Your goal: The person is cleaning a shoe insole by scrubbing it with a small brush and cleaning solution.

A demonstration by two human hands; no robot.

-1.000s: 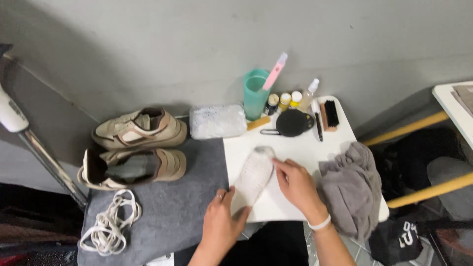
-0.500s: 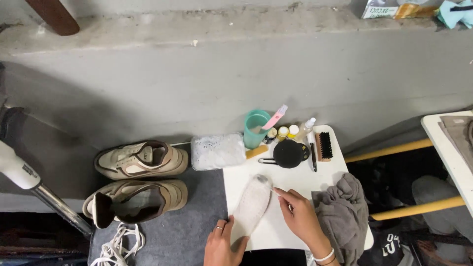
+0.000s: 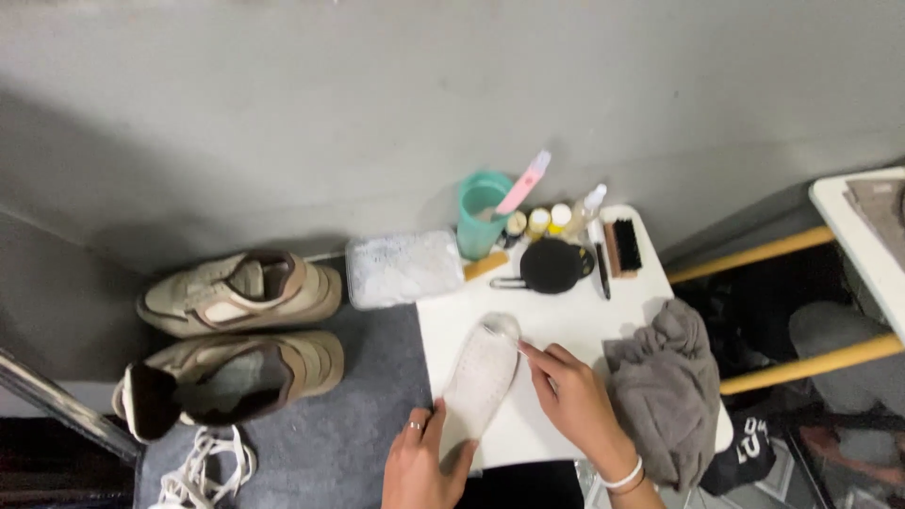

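At nine o'clock, two beige suede sneakers [image 3: 240, 294] with their laces out are lying on a grey mat [image 3: 349, 434], white laces [image 3: 203, 467] coiled at seven o'clock. The left hand [image 3: 424, 462] is pressing loosely spread fingers [image 3: 436, 419] against the heel end of a white fabric insole [image 3: 483, 377], which is lying flat on the white square table [image 3: 566, 320]. The right hand [image 3: 575, 396] is touching the insole's right edge with curled, narrow fingers [image 3: 535, 356], gripping nothing. At three o'clock a crumpled grey cloth [image 3: 665, 386] is resting. At twelve o'clock a teal plastic cup [image 3: 479, 212] is standing.
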